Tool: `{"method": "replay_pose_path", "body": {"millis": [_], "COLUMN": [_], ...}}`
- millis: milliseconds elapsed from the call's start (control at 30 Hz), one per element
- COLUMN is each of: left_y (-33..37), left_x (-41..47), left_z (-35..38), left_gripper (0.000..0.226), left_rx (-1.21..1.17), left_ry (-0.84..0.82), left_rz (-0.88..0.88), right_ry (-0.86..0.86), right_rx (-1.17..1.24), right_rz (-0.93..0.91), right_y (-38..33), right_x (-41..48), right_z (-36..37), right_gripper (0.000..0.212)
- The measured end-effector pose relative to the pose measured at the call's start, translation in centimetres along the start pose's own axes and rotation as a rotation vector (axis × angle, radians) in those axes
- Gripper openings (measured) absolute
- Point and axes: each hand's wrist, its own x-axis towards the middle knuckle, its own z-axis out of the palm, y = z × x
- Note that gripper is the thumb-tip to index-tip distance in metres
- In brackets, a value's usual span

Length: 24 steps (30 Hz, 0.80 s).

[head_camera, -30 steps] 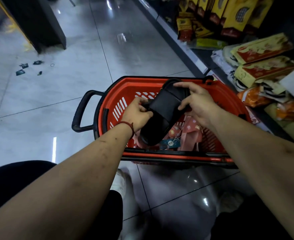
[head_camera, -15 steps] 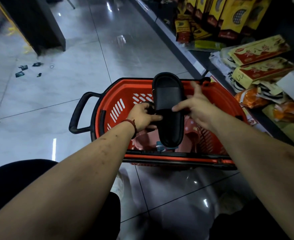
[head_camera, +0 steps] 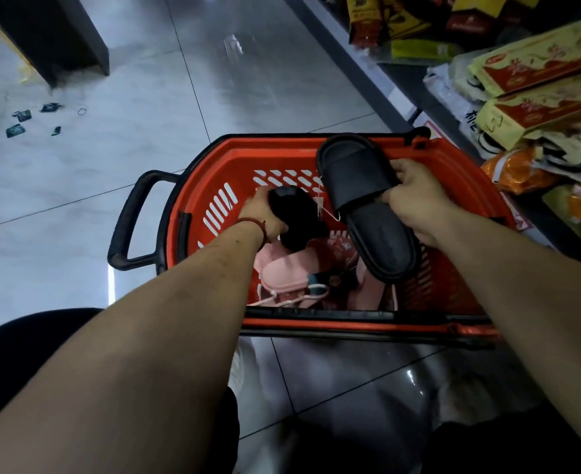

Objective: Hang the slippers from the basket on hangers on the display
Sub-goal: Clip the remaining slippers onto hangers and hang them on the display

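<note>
Several floor scraps [head_camera: 22,121]: small dark bits scattered on the grey tiled floor [head_camera: 145,148], far left, well apart from the basket.
Dark fixture [head_camera: 59,35]: base of a stand, top left corner, on the floor.
Handle [head_camera: 128,220]: black loop on the basket's left end, untouched.
Basket [head_camera: 213,172]: red plastic with slotted walls and black rim, standing on the floor in front of the person's knees.
Left hand [head_camera: 265,213]: fingers curled round one end of the first black slipper; red cord [head_camera: 251,222] at the wrist.
First black slipper [head_camera: 299,220]: held low inside the basket, above the pink ones; a pale tag hangs at its right side.
Pink slippers [head_camera: 289,271]: lying on the basket bottom, with pale loops beside them; hanger or cord, cannot tell.
Second black slipper [head_camera: 367,206]: lifted above the basket, strap side up, toe toward the far rim, heel toward the person.
Right hand [head_camera: 415,200]: gripping the second black slipper at its right edge, thumb on top by the strap.
Shelf [head_camera: 401,97]: low, along the right, loaded with yellow-and-red packets [head_camera: 538,73] and orange bags.
</note>
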Motion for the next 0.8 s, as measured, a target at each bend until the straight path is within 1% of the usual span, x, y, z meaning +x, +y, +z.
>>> {"method": "replay_pose_path", "body": {"millis": [100,167,267,367,467,567,633,667,733,800], "left_y": [0.3,0.7,1.2,1.7,2.0,2.0,1.1,0.6,-0.1,-0.3], "left_x": [1.7,2.1,1.6,0.2,-1.8,-4.7,-6.2,-6.9,-8.4,-9.7], "left_z": [0.7,0.8,0.5,-0.6,-2.9,-5.7,-7.1,-7.6,-8.0,-7.8], "left_gripper": [0.05,0.037,0.032,0.03,0.029,0.031,0.031,0.032,0.032,0.021], "left_rx": [-0.081,-0.099,-0.046,-0.009,-0.06,-0.245,-0.403,-0.489,-0.729,-1.013], "left_ry": [0.094,0.115,0.159,0.247,0.369,0.527,0.599,0.617,0.581,0.504], "left_rz": [0.033,0.046,0.117,0.274,0.392,0.377,0.29,0.236,0.108,0.046], "right_ry": [0.028,0.04,0.072,0.087,0.087,0.099,0.129,0.15,0.193,0.241], "right_rx": [-0.002,-0.018,-0.029,-0.009,0.053,0.126,0.197,0.241,0.32,0.358], "right_rz": [0.029,0.052,0.077,0.089,0.096,0.091,0.102,0.101,0.104,0.117], "right_y": [1.0,1.7,2.3,2.2,1.0,0.1,-0.6,-1.4,-2.5,-2.8], "right_x": [0.8,0.9,0.8,0.7,-0.2,-1.1,-1.6,-2.5,-4.0,-4.7], "right_z": [-1.0,-1.6,-2.1,-2.6,-2.6,-2.4,-2.1,-1.8,-1.6,-1.3], "right_gripper": [0.047,0.043,0.038,0.036,0.034,0.045,0.047,0.043,0.034,0.036]}}
